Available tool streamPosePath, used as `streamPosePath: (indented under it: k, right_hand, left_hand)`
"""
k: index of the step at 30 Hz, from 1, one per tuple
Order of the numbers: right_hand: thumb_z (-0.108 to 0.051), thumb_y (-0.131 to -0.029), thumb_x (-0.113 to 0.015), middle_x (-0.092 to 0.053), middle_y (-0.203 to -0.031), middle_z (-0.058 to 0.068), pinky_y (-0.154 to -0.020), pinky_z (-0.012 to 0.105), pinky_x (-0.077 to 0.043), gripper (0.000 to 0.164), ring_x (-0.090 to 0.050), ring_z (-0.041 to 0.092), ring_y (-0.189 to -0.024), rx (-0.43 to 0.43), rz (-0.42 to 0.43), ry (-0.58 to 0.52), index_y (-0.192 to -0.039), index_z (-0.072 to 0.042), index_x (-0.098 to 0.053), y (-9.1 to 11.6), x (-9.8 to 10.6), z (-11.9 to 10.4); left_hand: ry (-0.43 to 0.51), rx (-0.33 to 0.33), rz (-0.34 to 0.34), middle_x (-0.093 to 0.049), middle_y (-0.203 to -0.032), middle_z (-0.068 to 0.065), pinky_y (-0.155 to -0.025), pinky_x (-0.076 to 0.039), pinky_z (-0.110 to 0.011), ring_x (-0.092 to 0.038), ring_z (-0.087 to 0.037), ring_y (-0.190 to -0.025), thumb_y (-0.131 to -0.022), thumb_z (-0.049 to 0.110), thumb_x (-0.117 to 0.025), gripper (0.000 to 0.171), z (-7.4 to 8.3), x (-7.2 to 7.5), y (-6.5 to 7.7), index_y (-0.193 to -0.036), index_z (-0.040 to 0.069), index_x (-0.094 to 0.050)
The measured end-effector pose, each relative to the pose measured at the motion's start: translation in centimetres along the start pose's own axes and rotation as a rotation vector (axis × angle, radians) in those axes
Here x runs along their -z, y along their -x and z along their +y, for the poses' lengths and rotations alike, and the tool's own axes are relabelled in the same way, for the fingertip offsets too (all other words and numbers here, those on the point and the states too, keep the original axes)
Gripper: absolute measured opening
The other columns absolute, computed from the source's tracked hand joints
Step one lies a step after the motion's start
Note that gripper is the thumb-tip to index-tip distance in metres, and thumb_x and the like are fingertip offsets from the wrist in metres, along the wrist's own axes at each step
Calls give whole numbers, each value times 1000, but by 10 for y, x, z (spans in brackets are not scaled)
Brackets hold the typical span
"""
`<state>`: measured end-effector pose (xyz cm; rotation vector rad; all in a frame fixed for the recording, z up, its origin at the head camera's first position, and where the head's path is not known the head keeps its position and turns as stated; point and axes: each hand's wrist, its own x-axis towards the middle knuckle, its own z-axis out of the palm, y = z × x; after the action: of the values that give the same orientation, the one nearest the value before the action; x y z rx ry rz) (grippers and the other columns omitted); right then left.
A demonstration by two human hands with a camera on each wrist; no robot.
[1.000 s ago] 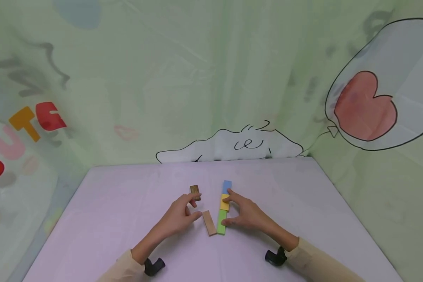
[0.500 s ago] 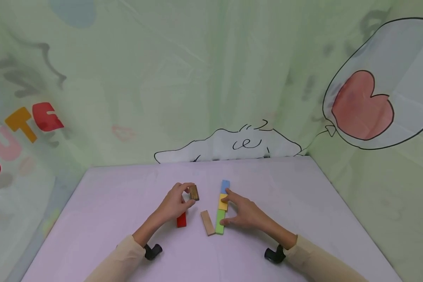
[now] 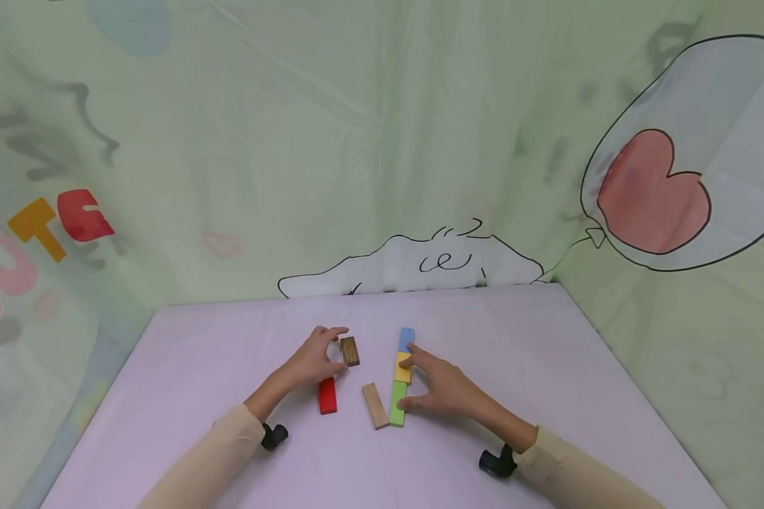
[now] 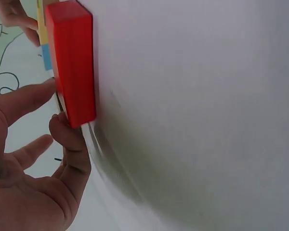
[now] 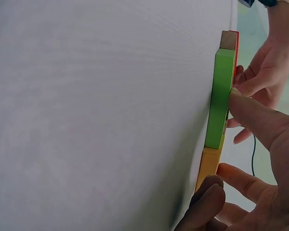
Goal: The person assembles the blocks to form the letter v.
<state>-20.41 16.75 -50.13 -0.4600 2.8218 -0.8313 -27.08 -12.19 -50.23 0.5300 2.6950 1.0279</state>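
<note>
A dark brown block (image 3: 350,351) lies on the table between the spread thumb and index finger of my left hand (image 3: 308,362); the thumb is right at its near edge. Below that hand sits a red block (image 3: 327,397), large and close in the left wrist view. My right hand (image 3: 447,383) touches a straight row of blue (image 3: 407,337), yellow (image 3: 402,375) and green (image 3: 396,413) blocks. Its thumb rests on the green block (image 5: 220,96), the fingers near the yellow block (image 5: 209,161). A tan wooden block (image 3: 375,406) slants away from the row's near end.
A pale lilac cloth-covered table (image 3: 229,353) carries the blocks. Behind and beside it hang light green printed curtains (image 3: 331,141). Both sleeves come in from the near edge, each with a black wrist camera (image 3: 498,462).
My left hand has moved left and back, uncovering the red block; its thumb and index finger have spread around the brown block. My right hand stays at the row.
</note>
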Motion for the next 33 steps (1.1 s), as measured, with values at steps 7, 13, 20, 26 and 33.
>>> streamPosePath:
  k: [7, 13, 20, 26, 33]
  right_hand:
    - [-40, -79, -93, -39, -171, 13, -121, 61, -39, 71, -41, 40, -156, -7, -3, 1, -138, -14, -65, 1, -2, 0]
    - [-39, -79, -93, -39, -171, 13, -121, 61, -39, 70, -41, 40, -156, 0, 3, -6, -138, -14, -64, 2, -2, -1]
    - [-38, -79, -93, -38, -171, 13, -122, 60, -39, 70, -41, 39, -157, -7, 2, -13, -139, -14, -64, 2, -3, -1]
    - [-38, -79, -93, -37, -172, 13, -123, 59, -38, 72, -40, 39, -157, -8, 1, -17, -140, -13, -63, 2, -2, -1]
    - [-40, -80, -92, -37, -172, 12, -123, 60, -38, 72, -39, 39, -158, -10, -4, -15, -140, -14, -63, 1, -1, 1]
  left_hand:
    - [-114, -12, -95, -52, -139, -17, -85, -53, -37, -57, -23, -104, -89, 16, -81, 75, -2, 5, -10, -157, 15, -50]
    - [-166, -8, -148, -50, -140, -16, -92, -54, -42, -56, -23, -107, -90, 18, -80, 74, 2, 12, -14, -157, 17, -50]
    - [-156, -46, -192, -50, -138, -14, -95, -53, -43, -56, -23, -110, -88, 19, -83, 71, 2, 15, -18, -153, 17, -54]
    - [-146, -63, -211, -51, -137, -13, -97, -52, -43, -55, -22, -111, -88, 20, -83, 69, -5, 15, -25, -151, 17, -56]
    - [-108, -65, -222, -54, -139, -13, -98, -53, -43, -55, -21, -112, -87, 19, -85, 68, -12, 14, -29, -149, 18, -58]
